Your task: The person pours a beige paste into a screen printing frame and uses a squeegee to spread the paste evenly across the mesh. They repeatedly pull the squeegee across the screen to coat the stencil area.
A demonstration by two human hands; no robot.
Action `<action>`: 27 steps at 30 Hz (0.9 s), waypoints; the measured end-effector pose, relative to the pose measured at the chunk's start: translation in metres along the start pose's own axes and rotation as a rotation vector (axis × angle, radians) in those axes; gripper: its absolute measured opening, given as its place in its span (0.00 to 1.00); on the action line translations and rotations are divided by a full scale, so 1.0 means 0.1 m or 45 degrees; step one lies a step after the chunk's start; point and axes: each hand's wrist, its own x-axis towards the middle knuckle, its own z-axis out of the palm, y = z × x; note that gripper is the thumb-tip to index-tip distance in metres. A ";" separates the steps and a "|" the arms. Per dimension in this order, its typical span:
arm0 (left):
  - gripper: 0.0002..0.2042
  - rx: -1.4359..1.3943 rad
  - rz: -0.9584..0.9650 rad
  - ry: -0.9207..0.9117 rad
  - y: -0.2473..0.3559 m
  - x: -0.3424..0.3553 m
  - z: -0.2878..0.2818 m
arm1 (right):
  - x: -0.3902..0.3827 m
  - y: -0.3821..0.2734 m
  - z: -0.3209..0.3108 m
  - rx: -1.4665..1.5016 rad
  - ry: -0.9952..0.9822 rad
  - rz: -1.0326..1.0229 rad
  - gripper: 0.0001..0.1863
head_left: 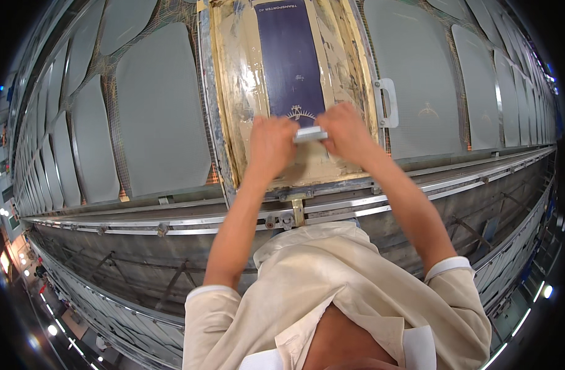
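Observation:
Both my hands grip a squeegee (310, 134), whose pale handle shows in the gap between them. My left hand (272, 145) is closed on its left end, and my right hand (346, 137) on its right end. Under them lies a screen printing frame (222, 132) with worn, ink-stained edges. Its middle has a dark blue mesh panel (293, 58) bearing a pale sunburst-like emblem, just beyond the squeegee. Beige tape or coating borders the panel, and wet shine shows on its left. The squeegee's blade edge is hidden from view.
Flat grey cut pieces (162, 111) lie in rows on the long table left and right of the frame. A white handle (388, 103) sticks out from the frame's right side. Along the table's near edge runs a metal rail (381, 209) with a clamp-like fitting (287, 219).

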 end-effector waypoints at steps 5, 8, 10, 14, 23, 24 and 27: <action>0.10 0.001 -0.022 -0.013 0.33 -0.52 -0.04 | -0.46 -0.35 0.01 0.047 -0.039 -0.020 0.16; 0.09 0.004 -0.001 -0.054 0.18 -0.26 -0.10 | -0.25 -0.19 -0.07 0.048 -0.109 0.028 0.15; 0.08 0.017 0.050 0.028 -0.07 0.22 -0.15 | 0.20 0.10 -0.15 0.013 -0.085 0.029 0.14; 0.06 0.131 0.032 -0.002 -0.76 1.52 -0.31 | 1.40 0.97 -0.31 0.014 0.066 -0.033 0.13; 0.14 0.204 0.015 -0.022 -1.86 3.49 -0.52 | 3.32 2.23 -0.68 -0.002 0.030 -0.066 0.15; 0.14 0.150 -0.003 -0.073 -1.88 3.56 -0.53 | 3.36 2.28 -0.68 0.035 0.014 -0.062 0.15; 0.16 0.133 -0.035 -0.080 -1.94 3.50 -0.47 | 3.38 2.14 -0.68 0.058 -0.120 0.134 0.17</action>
